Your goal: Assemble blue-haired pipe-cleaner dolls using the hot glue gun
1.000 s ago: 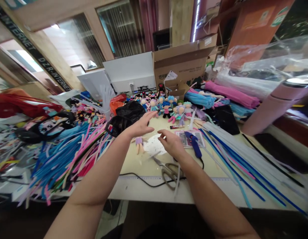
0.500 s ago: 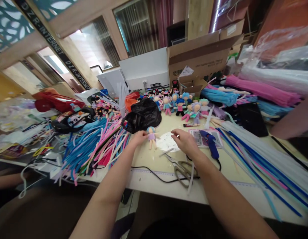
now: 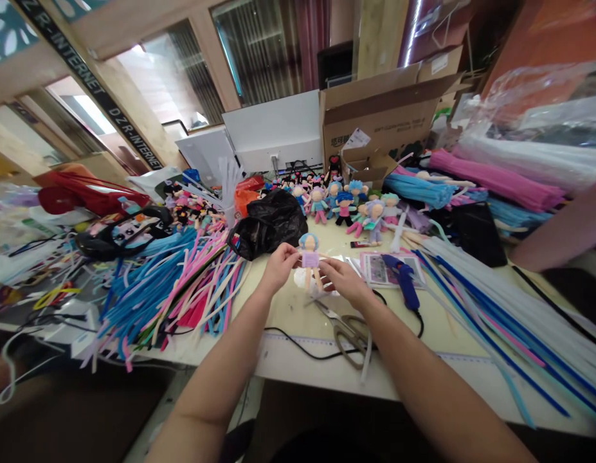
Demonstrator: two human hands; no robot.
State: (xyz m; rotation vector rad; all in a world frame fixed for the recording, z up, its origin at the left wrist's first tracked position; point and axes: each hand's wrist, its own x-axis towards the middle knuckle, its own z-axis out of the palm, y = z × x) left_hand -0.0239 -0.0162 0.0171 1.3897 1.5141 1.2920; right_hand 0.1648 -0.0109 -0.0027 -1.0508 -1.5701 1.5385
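A small doll (image 3: 310, 259) with blue hair and a lilac top is held upright between both hands above the table. My left hand (image 3: 282, 265) pinches it at its left side, by the arm. On its other side, my right hand (image 3: 342, 278) has its fingers closed on the doll's other arm. A white round sheet (image 3: 302, 278) lies behind the doll, partly covered. Scissors (image 3: 348, 331) rest below my right hand, and a blue glue gun (image 3: 402, 280) lies to its right.
Fuzzy coloured stems (image 3: 153, 283) are heaped at left. A black plastic bag (image 3: 273, 222) sits behind my left hand, with finished dolls (image 3: 344, 207) beside it. More stems (image 3: 490, 302) spread at right. A cardboard box (image 3: 379, 122) stands at the back. A black cable (image 3: 298, 347) crosses the front.
My right hand has moved left and taken hold of the doll. The doll has moved right and is now between both hands. The view has shifted slightly.
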